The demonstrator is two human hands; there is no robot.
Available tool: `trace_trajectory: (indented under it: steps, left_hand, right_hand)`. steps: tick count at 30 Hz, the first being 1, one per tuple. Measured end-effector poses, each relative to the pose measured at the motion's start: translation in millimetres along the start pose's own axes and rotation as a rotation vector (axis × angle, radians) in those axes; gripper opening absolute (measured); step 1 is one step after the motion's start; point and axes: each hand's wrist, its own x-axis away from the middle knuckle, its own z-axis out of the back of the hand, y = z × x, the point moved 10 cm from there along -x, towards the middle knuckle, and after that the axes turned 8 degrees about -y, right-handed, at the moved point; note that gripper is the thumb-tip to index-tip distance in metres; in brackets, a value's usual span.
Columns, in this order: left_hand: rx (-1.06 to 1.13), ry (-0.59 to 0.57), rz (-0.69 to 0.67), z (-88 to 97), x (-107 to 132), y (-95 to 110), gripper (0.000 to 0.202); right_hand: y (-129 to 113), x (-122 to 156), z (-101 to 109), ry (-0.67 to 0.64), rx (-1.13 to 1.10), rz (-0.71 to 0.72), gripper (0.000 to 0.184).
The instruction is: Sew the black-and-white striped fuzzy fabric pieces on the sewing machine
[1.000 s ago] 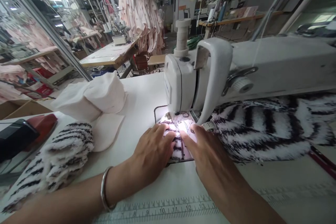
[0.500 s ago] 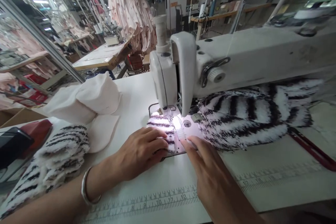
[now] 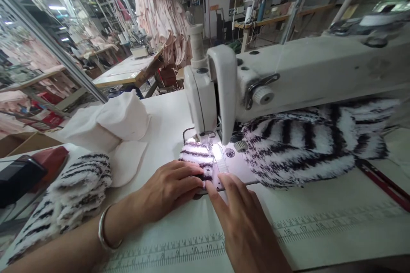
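A small piece of black-and-white striped fleece (image 3: 196, 158) lies under the needle of a white sewing machine (image 3: 256, 83), lit by the machine's lamp. My left hand (image 3: 169, 190), a metal bangle on its wrist, lies flat with its fingers stretched out and pressed on the near end of that piece. My right hand (image 3: 238, 217) rests beside it on the table, fingers extended, the fingertips touching the piece's right edge next to the metal plate. Neither hand grips anything.
A big heap of striped fleece (image 3: 307, 145) lies under the machine arm at the right. More striped pieces (image 3: 70, 192) and white fabric pieces (image 3: 109, 121) sit at the left, beside a red-and-black object (image 3: 28, 170). A printed ruler (image 3: 192, 249) runs along the table's near edge.
My right hand has drawn back toward me and to the left, ending close beside the left hand. More of the striped piece now shows beyond the needle. The camera view shifted.
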Motion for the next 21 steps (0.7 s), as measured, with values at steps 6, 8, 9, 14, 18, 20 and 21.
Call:
trace_trajectory:
  steps: [6, 8, 9, 14, 18, 20, 21]
  left_hand:
    - [-0.026, 0.011, 0.105, -8.6, -7, 6, 0.017]
    - [-0.031, 0.007, 0.134, -13.6, -8, 5, 0.018]
    - [-0.034, 0.005, 0.148, -15.6, -9, 3, 0.019]
    - [-0.043, 0.001, 0.186, -18.3, -12, -10, 0.022]
    - [-0.058, 0.033, 0.178, -12.1, -15, -19, 0.024]
    - [-0.076, 0.068, 0.173, -7.5, -18, -23, 0.021]
    - [-0.092, 0.09, 0.167, -5.2, -19, -25, 0.02]
  right_hand:
    - [12, -4, 4, 0.008, 0.035, 0.029, 0.052]
    - [17, -6, 4, 0.022, 0.047, 0.048, 0.051]
    - [19, -8, 4, 0.033, 0.052, 0.063, 0.051]
    - [27, -21, 7, 0.098, 0.015, 0.065, 0.052]
    - [27, -35, 6, 0.051, -0.012, 0.067, 0.051]
    - [31, -40, 6, 0.042, -0.001, 0.039, 0.05]
    - [32, -42, 7, 0.037, 0.014, 0.033, 0.048]
